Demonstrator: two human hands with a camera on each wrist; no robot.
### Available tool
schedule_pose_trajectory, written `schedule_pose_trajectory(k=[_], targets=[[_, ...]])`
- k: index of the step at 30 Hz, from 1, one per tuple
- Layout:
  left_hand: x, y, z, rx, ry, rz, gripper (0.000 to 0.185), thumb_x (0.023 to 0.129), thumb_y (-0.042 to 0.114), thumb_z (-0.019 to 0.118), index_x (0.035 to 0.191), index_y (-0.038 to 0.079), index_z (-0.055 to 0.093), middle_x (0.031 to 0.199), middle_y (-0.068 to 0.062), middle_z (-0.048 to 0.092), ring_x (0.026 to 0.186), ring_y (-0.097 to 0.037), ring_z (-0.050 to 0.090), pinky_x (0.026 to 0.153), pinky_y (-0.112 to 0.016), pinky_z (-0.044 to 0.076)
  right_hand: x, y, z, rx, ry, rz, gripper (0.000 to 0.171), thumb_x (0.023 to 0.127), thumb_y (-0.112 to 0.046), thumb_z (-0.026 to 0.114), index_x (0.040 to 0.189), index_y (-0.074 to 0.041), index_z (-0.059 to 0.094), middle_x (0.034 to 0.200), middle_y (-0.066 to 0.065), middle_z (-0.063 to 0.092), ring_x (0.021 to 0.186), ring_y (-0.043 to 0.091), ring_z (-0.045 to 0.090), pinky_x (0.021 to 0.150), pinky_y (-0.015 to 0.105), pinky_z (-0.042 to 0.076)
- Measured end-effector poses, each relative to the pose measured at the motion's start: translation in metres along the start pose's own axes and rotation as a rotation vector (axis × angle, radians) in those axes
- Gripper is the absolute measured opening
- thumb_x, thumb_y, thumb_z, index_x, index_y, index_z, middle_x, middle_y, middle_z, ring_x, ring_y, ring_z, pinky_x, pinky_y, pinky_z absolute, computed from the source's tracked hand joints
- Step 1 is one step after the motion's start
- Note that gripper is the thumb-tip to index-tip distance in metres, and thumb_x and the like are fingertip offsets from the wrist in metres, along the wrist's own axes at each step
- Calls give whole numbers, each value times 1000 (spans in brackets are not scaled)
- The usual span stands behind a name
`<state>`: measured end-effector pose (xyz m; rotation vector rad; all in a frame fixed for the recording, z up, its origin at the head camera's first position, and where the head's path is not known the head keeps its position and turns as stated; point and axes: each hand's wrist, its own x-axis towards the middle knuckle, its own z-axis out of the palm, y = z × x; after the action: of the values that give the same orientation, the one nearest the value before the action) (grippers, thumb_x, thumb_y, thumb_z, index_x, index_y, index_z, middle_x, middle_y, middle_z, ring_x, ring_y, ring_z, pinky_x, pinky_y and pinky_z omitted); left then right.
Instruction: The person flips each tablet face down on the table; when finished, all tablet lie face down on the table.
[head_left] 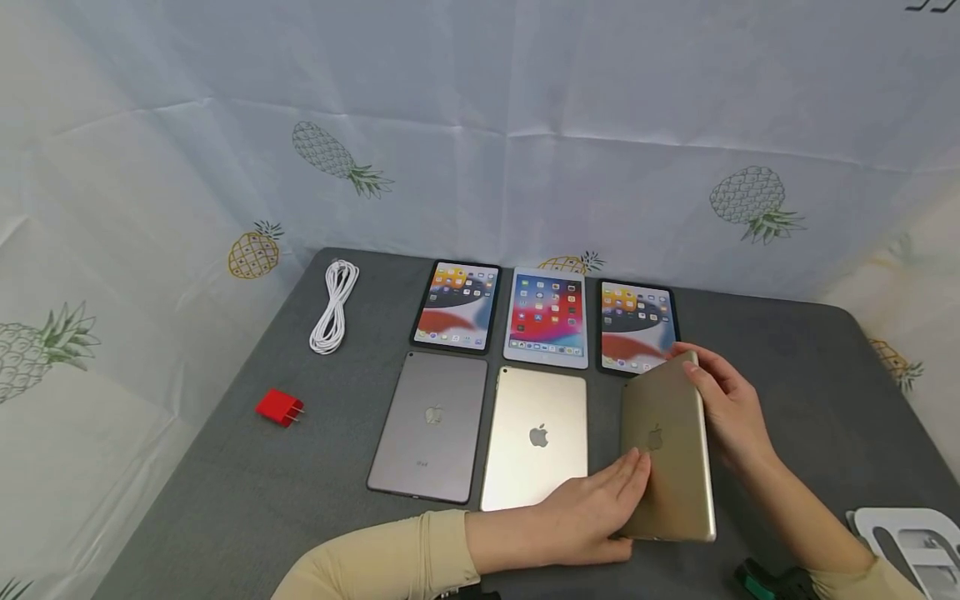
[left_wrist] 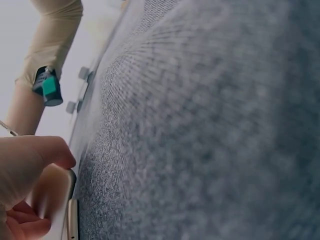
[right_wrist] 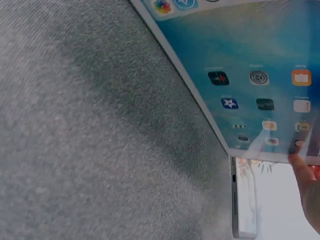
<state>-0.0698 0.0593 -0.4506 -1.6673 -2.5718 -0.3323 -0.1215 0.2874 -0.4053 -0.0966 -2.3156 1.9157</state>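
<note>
A gold tablet (head_left: 663, 467) is tilted up on edge, its back turned left and its lit screen (right_wrist: 250, 100) turned right. My right hand (head_left: 731, 408) grips its upper corner, thumb on the back; a finger shows at the screen's border in the right wrist view. Extended fingers of my left hand (head_left: 592, 512) touch the tablet's back from the left. In the left wrist view that hand (left_wrist: 25, 170) appears only at the lower left edge. Beside it a paler gold tablet (head_left: 536, 458) lies face down, left of which is a grey tablet (head_left: 427, 442).
Along the back lie a dark-framed tablet (head_left: 456, 307), a white one (head_left: 546, 329) and another dark-framed one (head_left: 637, 327), screens lit. A coiled white cable (head_left: 333, 308) and a red charger plug (head_left: 279, 407) lie left on the grey table (head_left: 247, 500). A white frame-like object (head_left: 911, 533) is at lower right.
</note>
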Motion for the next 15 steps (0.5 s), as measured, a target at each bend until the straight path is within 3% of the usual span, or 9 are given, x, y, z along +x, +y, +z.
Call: schedule_pose_trajectory(k=[8, 11, 15], targets=[[-4, -3, 3, 162, 92, 53, 79, 85, 41, 64, 145, -4, 38, 143, -16, 48, 135, -22, 43, 108, -21, 33, -5, 6, -10, -31, 13, 81, 47, 98, -31, 60, 141, -15, 54, 109, -19, 64, 83, 1, 66, 60, 22, 55], [-5, -5, 3, 171, 105, 77, 73, 86, 41, 64, 142, -1, 44, 141, -14, 51, 131, -23, 47, 109, -22, 32, -7, 13, -17, -64, 22, 115, 50, 96, -32, 62, 143, -15, 52, 107, -24, 63, 84, -2, 65, 62, 19, 55], [-7, -6, 2, 119, 68, 69, 66, 88, 40, 64, 141, 4, 48, 142, -12, 51, 131, -25, 47, 101, -21, 41, -9, 24, -26, -127, 19, 132, 54, 96, -30, 62, 143, -8, 50, 104, -27, 61, 84, -5, 64, 65, 17, 54]])
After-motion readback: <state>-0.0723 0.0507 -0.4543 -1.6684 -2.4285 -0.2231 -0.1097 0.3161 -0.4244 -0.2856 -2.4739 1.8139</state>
